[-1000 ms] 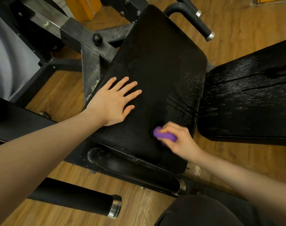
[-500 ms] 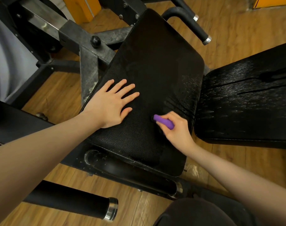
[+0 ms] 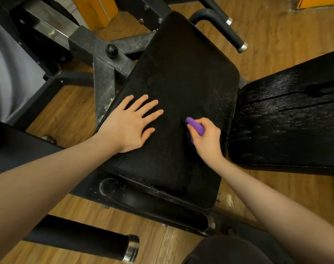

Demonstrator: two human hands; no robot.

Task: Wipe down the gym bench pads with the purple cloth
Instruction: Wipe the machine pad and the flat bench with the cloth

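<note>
1. Head view: the left hand (image 3: 131,123) is laid flat, fingers spread, on the black bench pad (image 3: 181,77).
2. The purple cloth (image 3: 195,126) is gripped, bunched, in the right hand (image 3: 207,140) and pressed against that pad's right half.
3. A second pad (image 3: 288,126) is seen to the right.

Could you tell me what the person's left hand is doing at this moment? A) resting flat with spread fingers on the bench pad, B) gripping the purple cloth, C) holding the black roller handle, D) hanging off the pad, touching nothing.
A: the left hand lies flat with fingers spread on the black bench pad, while the right hand grips the purple cloth.
</note>
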